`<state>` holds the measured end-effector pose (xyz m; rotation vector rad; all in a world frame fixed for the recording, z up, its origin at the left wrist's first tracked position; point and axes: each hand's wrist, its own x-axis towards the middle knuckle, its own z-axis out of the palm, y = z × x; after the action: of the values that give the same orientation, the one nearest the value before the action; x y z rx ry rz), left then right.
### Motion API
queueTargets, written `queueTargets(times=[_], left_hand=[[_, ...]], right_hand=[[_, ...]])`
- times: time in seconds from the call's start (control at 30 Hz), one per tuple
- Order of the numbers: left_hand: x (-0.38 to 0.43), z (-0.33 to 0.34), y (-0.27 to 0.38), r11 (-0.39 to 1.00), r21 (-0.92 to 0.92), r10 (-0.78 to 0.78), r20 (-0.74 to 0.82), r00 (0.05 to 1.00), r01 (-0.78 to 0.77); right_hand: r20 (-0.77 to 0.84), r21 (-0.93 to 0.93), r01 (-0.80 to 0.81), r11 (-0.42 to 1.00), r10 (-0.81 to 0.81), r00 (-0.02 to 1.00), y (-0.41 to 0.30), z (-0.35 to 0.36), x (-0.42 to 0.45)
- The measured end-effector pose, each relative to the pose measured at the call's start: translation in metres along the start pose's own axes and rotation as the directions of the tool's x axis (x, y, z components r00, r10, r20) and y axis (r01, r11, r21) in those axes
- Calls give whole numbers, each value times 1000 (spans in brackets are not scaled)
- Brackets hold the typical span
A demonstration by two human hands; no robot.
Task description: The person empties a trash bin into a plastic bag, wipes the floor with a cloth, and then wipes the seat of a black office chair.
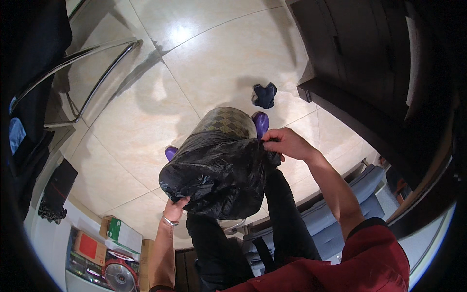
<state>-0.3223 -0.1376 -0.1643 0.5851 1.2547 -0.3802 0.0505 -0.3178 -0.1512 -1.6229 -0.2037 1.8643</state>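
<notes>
A bin with a brown checkered pattern [228,120] stands tilted on the floor before me, between two purple shoes [260,124]. A black plastic bag [222,171] covers its upper part, and the bag's edge is folded over the rim. With my left hand [177,210] I grip the bag and rim at the near left, the thumb lying on top of the plastic. On the other side, my right hand [286,143] pinches a gathered part of the black bag between thumb and fingers. The inside of the bin is mostly hidden by the plastic.
A dark cloth item [264,95] lies on the tiled floor beyond the bin. At the left is a chair's metal frame [98,82]. Dark wooden furniture [350,109] stands at the right, a grey-blue cushioned seat [328,233] behind me. Boxes [124,233] stand at lower left.
</notes>
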Motion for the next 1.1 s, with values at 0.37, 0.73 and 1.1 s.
queueTargets(times=[0.37,0.73,1.1], left_hand=[[0,41,8,976,-200,-81,28,996,85],[-9,48,24,985,-174,-14,30,999,19],[-6,48,18,974,-222,-30,56,998,42]], right_hand=[[-281,948,252,194,143,949,29,27,17],[-273,-133,379,916,-402,874,-17,20,-4],[-318,-612,358,706,-634,705,-21,29,-1]])
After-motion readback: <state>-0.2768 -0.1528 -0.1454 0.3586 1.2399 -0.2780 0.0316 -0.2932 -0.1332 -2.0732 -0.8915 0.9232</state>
